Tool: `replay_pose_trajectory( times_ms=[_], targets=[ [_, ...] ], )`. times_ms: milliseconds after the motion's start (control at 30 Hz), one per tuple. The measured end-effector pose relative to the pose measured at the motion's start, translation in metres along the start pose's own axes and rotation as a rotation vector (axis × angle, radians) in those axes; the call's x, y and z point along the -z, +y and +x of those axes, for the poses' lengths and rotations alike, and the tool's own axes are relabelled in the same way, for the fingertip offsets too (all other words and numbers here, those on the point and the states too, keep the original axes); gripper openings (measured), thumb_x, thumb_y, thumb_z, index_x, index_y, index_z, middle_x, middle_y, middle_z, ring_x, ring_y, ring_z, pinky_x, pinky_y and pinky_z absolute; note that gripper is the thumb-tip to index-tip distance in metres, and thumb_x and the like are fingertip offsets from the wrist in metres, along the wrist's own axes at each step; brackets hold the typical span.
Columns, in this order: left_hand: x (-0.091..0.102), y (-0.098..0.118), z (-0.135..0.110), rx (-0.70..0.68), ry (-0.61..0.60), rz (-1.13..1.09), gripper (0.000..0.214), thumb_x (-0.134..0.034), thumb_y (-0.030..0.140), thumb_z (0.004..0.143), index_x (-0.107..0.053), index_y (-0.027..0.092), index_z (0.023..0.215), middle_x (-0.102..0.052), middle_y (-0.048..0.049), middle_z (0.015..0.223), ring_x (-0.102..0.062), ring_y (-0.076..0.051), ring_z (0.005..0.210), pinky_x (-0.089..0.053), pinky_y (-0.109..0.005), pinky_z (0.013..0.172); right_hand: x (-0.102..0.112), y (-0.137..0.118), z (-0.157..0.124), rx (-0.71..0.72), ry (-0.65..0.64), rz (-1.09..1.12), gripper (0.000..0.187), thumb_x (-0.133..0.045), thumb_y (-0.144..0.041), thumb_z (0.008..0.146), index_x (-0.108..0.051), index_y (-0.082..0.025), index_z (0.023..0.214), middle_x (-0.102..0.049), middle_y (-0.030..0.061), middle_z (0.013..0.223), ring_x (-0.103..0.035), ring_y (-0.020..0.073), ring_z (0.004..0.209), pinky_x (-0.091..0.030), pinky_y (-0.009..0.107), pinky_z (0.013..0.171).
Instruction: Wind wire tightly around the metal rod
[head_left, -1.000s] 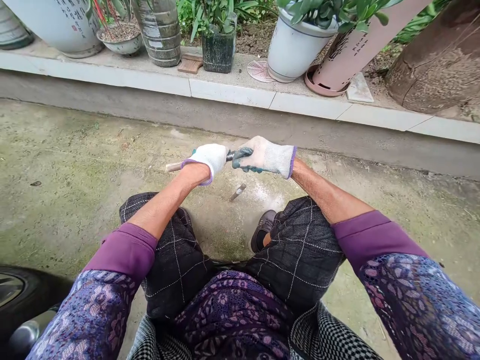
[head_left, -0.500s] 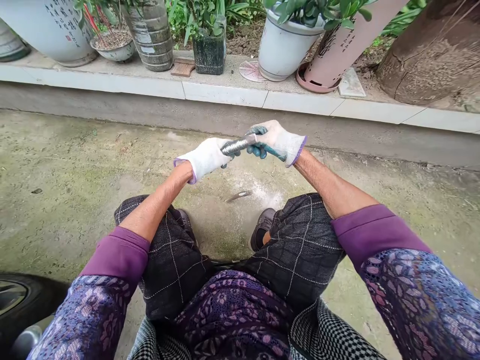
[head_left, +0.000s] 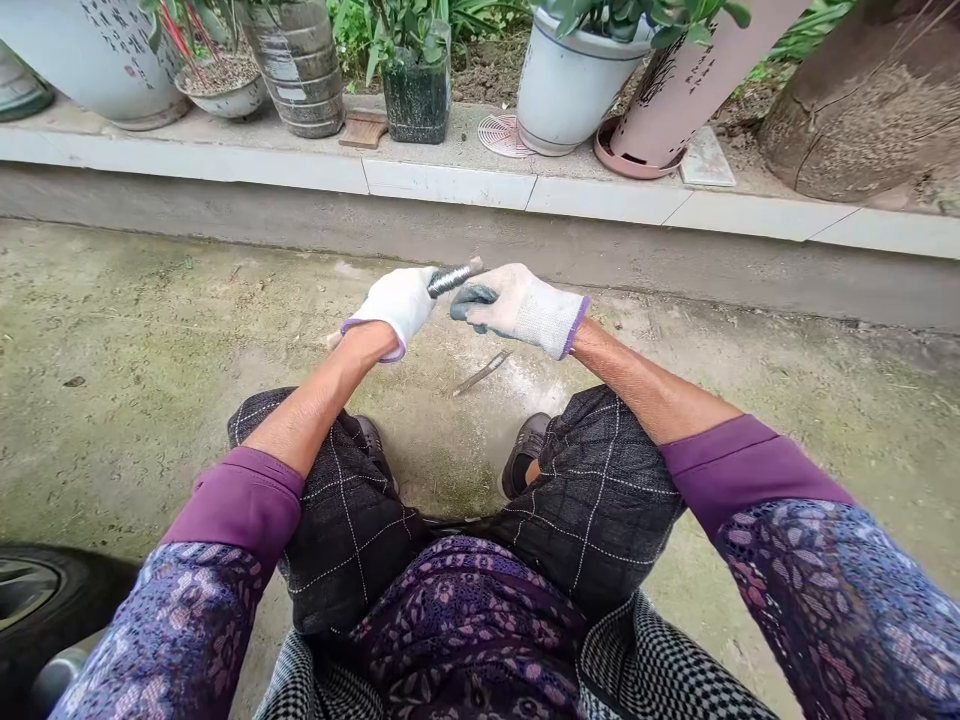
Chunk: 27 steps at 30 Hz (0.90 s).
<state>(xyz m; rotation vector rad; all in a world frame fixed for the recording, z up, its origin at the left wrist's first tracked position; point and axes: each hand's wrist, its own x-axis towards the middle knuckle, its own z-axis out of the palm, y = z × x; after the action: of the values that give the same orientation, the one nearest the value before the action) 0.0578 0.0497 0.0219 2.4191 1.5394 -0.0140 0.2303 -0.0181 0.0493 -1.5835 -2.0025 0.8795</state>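
Observation:
I sit with both gloved hands out over the concrete ground. My left hand (head_left: pixel 396 302) is closed round a short stick whose far end is wound with grey wire (head_left: pixel 448 279); its bare end pokes out past my wrist. My right hand (head_left: pixel 517 305), in a white glove with green-grey fingertips, sits just right of the wound end with its fingers curled in a pinch. Whether those fingers hold the wire or anything else is too small to tell. A thin metal strip (head_left: pixel 481 372) lies on the ground below my hands.
A raised tiled ledge (head_left: pixel 450 185) runs across the back, carrying several plant pots, among them a white pot (head_left: pixel 566 95) and a dark pot (head_left: pixel 415 95). A black tyre (head_left: pixel 37 600) sits at the lower left beside my knee. My shoes rest on the concrete.
My hands shifted: the right hand rose and drew away to the right, then came back down close to the wound end. The stick's wound end tilted upward.

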Motion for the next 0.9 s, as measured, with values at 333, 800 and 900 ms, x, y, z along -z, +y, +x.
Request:
replay_pose_trajectory(
  times_ms=[333,800,900],
  targets=[
    [-0.002,0.001,-0.009,-0.254,-0.104,0.235,0.035,-0.049,0.025,0.097,-0.074,0.022,0.121,-0.075,-0.0097,0.085,-0.072,-0.024,0.085,-0.05,-0.034,0.077,0.018,0.024,0.022,-0.152,0.067,0.02,0.015,-0.066,-0.018,0.08,-0.078,-0.012,0.084,-0.064,0.0009,0.064,-0.049,0.0076,0.051,-0.038,0.024,0.049],
    [0.002,-0.002,-0.001,-0.003,0.057,-0.128,0.028,-0.054,0.023,0.094,-0.076,0.017,0.111,-0.071,-0.0069,0.076,-0.066,-0.019,0.069,-0.05,-0.031,0.067,-0.006,0.0,0.0,-0.065,-0.042,0.12,0.015,-0.069,-0.014,0.081,-0.081,-0.015,0.091,-0.074,0.0042,0.074,-0.062,0.0115,0.056,-0.048,0.024,0.052],
    [-0.008,-0.006,0.0,-0.076,-0.014,0.206,0.03,-0.051,0.018,0.095,-0.075,0.019,0.113,-0.074,-0.0106,0.084,-0.07,-0.025,0.081,-0.05,-0.035,0.074,-0.001,0.003,-0.001,-0.046,-0.055,0.051,0.019,-0.066,-0.019,0.084,-0.082,-0.017,0.095,-0.075,0.0038,0.076,-0.063,0.0131,0.06,-0.048,0.026,0.056]
  ],
)
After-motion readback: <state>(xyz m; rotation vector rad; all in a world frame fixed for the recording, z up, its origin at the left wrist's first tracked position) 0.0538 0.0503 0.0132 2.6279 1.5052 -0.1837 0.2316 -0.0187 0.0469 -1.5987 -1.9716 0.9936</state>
